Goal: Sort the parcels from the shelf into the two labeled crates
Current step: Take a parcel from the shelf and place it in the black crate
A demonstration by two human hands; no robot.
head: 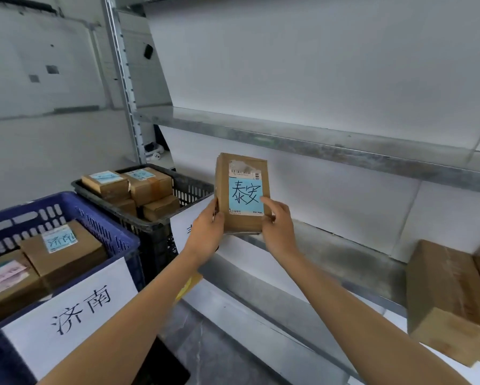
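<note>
Left hand [208, 228] and right hand [278, 224] grip the upright parcel [241, 173] between them.

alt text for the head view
The left hand and right hand hold a parcel upright before a shelf, its blue label reading 泰安. At left, a blue crate signed 济南 and a black crate hold parcels.

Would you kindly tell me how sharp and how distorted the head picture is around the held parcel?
Head view: soft, even light, no glare; the held parcel, gripped by left hand and right hand, is sharp, its blue label readable; the wide lens bends the shelf edge; boxes at far right look smeared.
</note>
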